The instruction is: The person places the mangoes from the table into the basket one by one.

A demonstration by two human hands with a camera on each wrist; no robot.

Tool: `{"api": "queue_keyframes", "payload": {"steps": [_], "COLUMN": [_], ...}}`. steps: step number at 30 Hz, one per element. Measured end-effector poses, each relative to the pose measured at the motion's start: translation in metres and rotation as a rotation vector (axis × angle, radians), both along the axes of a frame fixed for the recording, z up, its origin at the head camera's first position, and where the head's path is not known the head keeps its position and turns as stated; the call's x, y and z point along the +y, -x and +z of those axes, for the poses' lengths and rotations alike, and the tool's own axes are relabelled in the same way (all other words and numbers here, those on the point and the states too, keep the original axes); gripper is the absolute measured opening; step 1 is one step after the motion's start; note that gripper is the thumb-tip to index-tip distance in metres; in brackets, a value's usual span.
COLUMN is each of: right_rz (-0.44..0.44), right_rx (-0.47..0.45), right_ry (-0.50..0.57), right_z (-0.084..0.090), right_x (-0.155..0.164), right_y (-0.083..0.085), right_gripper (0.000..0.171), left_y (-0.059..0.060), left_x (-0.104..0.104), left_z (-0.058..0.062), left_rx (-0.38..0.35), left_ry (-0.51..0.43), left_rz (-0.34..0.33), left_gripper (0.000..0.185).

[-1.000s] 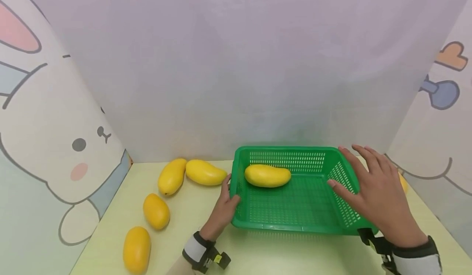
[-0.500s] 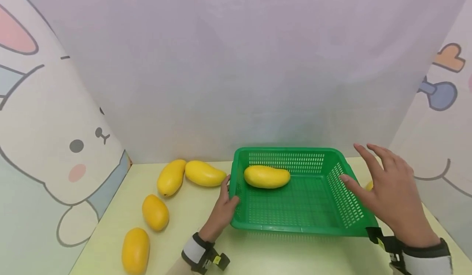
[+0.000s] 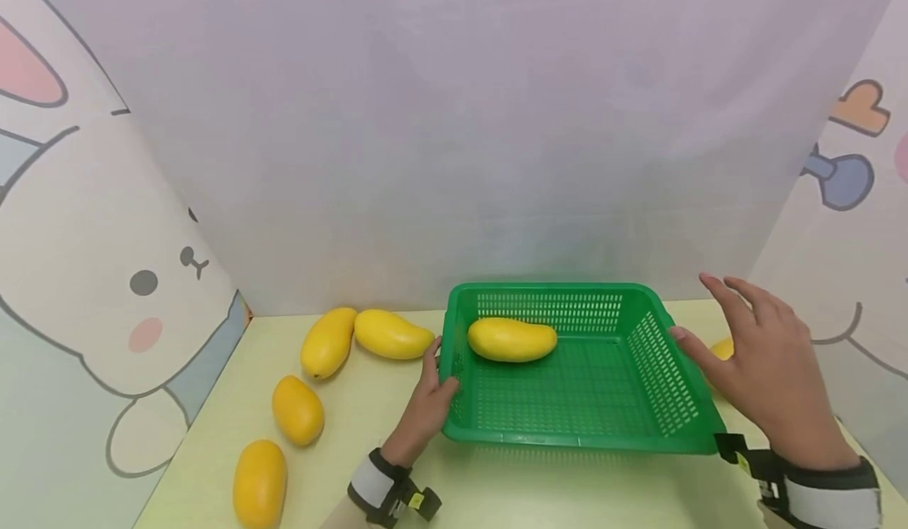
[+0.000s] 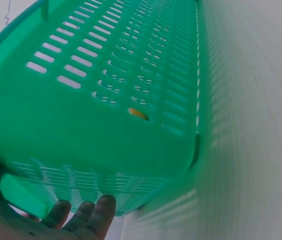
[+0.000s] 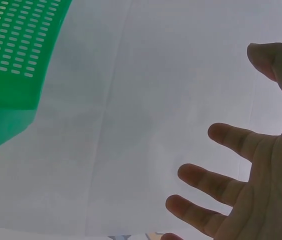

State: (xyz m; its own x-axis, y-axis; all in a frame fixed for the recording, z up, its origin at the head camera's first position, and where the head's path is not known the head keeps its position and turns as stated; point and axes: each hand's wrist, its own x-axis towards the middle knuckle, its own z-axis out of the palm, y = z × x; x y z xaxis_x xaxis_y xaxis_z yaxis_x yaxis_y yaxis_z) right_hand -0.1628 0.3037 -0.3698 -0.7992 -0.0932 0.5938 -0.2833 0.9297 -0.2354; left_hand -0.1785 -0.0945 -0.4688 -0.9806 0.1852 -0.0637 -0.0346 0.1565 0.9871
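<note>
A green plastic basket with slotted walls stands on the table, and one yellow mango lies inside it at the left. My left hand holds the basket's left end, thumb over the rim. In the left wrist view its fingers lie along the outside of the end wall. My right hand is raised just right of the basket, fingers spread and nothing in them. Behind it, another yellow mango is mostly hidden.
Two yellow mangoes lie end to end at the back left, a slender mango and a mango close to the basket. Nearer the front left are a rounder mango and a further mango. A pale curtain hangs behind the table.
My right hand has moved to the right, away from the basket's right side, still spread. My left hand and the basket have stayed in place.
</note>
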Motion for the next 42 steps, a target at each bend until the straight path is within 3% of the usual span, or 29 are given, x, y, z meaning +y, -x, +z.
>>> {"api": "queue_keyframes", "payload": {"steps": [7, 15, 24, 34, 42], "right_rz": [-0.023, -0.083, -0.138, -0.203, -0.328], "right_rx": [0.000, -0.110, -0.209, -0.370, -0.484], "right_ry": [0.020, 0.094, 0.081, 0.078, 0.224], "right_z": [0.000, -0.011, -0.019, -0.048, -0.066], "right_x": [0.009, 0.030, 0.046, 0.071, 0.081], "right_y": [0.002, 0.012, 0.020, 0.033, 0.039], "right_gripper": [0.070, 0.069, 0.072, 0.078, 0.094], "left_y": [0.000, 0.000, -0.001, -0.001, -0.001], "left_x": [0.000, -0.002, -0.003, -0.001, -0.001], "left_z": [0.001, 0.001, 0.002, 0.001, 0.002], "left_rx": [-0.005, 0.000, 0.000, -0.007, -0.007], "left_ry": [0.004, -0.004, -0.008, -0.010, -0.003], "left_rz": [0.004, 0.001, -0.003, 0.005, 0.000], "left_gripper": [0.072, 0.071, 0.071, 0.071, 0.071]}}
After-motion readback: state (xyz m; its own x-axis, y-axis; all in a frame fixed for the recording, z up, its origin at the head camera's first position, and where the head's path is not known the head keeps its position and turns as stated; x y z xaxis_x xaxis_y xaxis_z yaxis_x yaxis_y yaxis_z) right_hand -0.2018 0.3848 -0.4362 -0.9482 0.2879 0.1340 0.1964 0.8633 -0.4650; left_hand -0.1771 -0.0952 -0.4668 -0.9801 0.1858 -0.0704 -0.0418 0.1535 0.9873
